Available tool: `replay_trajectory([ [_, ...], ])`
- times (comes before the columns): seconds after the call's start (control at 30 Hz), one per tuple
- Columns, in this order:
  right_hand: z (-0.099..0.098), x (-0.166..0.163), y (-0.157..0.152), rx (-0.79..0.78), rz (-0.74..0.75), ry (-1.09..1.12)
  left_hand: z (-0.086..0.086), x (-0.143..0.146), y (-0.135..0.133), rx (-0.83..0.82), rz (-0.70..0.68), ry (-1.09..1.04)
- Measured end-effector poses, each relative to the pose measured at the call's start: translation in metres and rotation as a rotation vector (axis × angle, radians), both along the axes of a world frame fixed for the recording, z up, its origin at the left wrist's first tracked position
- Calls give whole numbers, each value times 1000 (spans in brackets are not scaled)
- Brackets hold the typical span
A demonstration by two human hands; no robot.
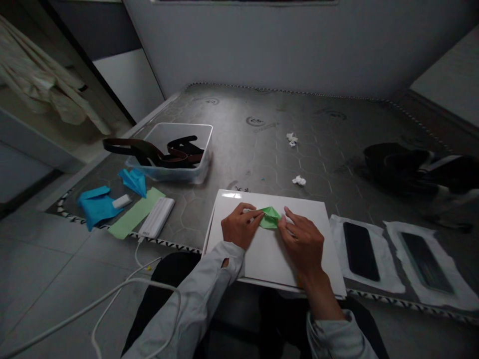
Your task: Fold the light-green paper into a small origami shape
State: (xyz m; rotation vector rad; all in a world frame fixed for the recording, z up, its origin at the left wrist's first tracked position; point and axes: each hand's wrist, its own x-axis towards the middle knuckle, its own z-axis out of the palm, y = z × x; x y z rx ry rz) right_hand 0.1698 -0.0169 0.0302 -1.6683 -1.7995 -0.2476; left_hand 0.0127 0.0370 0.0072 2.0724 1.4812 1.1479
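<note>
A small piece of folded green paper (269, 219) is held over a white box (258, 262) in front of me. My left hand (241, 225) pinches its left edge between thumb and fingertips. On the other side, my right hand (302, 239) grips the right corner with thumb and fingers, the index finger raised a little. Creases show in the paper, and its top comes to a low point. The white box lies flat at the mattress edge, beneath both hands.
Left stands a clear plastic bin (174, 172) with brown belts. Near it lie blue paper (99, 207), a green strip (130, 219) and a white power bank (157, 218) with a cable. Two phones (361, 251) rest on white sheets at right. Crumpled tissues (299, 180) lie beyond the box.
</note>
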Motion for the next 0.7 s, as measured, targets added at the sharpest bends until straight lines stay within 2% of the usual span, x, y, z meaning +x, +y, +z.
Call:
replay_trajectory([
  [0.17,2,1,0,66,-81,-44,0,0,0,9,9,17],
  [0.3,5,1,-2,36,-126,-51,1,-1,0,21,22,32],
  [0.53,2,-6,2,-52,5,-53,2,1,-2,9,50,45],
  [0.7,7,-7,2,-126,50,-88,1,1,1,-10,34,57],
])
